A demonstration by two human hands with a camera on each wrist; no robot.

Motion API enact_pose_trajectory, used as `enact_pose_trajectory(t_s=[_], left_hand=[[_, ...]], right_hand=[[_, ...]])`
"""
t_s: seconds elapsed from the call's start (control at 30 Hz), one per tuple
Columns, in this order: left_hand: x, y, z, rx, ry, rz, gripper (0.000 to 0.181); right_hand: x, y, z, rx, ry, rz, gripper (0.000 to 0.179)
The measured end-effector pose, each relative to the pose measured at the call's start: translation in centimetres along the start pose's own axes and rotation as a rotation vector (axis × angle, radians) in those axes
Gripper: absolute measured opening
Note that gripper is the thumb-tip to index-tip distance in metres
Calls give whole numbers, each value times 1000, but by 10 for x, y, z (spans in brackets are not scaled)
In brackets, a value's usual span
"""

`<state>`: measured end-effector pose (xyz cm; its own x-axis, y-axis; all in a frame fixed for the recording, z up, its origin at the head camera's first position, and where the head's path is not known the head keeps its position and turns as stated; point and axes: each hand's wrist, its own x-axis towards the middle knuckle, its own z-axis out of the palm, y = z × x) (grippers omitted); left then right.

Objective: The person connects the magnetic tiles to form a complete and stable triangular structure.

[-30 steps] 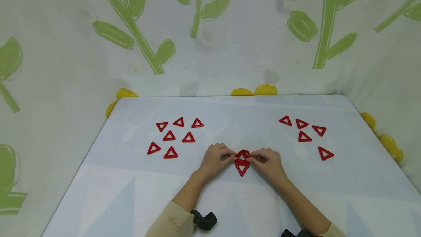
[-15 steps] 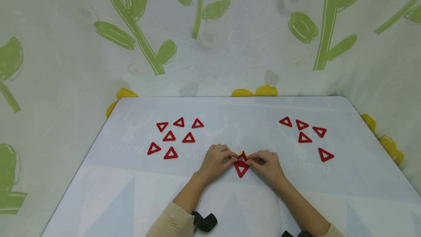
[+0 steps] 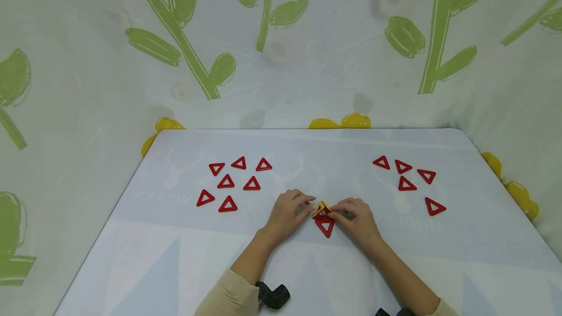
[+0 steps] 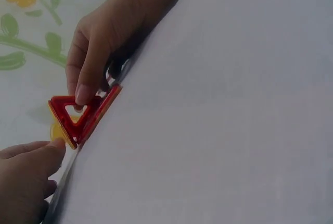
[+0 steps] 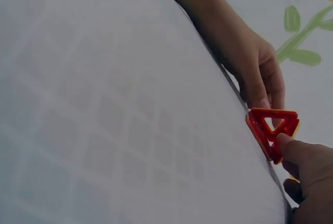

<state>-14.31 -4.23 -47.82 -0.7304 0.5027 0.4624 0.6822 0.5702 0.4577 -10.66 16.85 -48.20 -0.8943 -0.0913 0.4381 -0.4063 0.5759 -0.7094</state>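
Firmly, red triangle [image 5: 274, 113] in right fingers [image 3: 340, 206]

triangle piece [image 4: 92, 112] in my right grip [image 3: 356, 221]: red faces, yellow-orange along the edges. loose triangles [image 3: 228, 209]: red too. tabletop [image 3: 333, 272]: whitish and pale grey-blue, light blue peaks, faint white deer heads and lettering. backdrop [image 3: 325, 72]: off-white, patterned with green stems and leaves, yellow blooms. i note my sleeves [image 3: 232, 294] beige, wrist devices [image 3: 274, 297] black.
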Motion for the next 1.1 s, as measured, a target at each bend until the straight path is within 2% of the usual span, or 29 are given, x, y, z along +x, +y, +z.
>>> enact_pose_trajectory(t_s=[0.1, 0.23, 0.4, 0.57, 0.77, 0.97, 1.1], left_hand=[[-1, -1, -2, -9, -84, -50, 36], [-1, -4, -3, -14, -130, -45, 40], [-1, -7, -4, -8, -155, -25, 41], [-1, -8, -6, 14, -218, -19, 42], [-2, -10, -8, 30, -295, -8, 41], [-2, -12, -8, 2, -301, -15, 31], [-2, -12, -6, -15, -281, -18, 27]], right_hand=[[0, 2, 0, 54, -14, -31, 15], [1, 3, 0, 104, -40, -57, 16], [1, 0, -3, 60, -74, -11, 21], [-3, 0, -9, 25, -156, 12, 35], [-7, 3, -12, -2, -257, -11, 52], [-4, 3, -18, 13, -347, -29, 62], [-1, 6, -20, -12, -365, -93, 64]])
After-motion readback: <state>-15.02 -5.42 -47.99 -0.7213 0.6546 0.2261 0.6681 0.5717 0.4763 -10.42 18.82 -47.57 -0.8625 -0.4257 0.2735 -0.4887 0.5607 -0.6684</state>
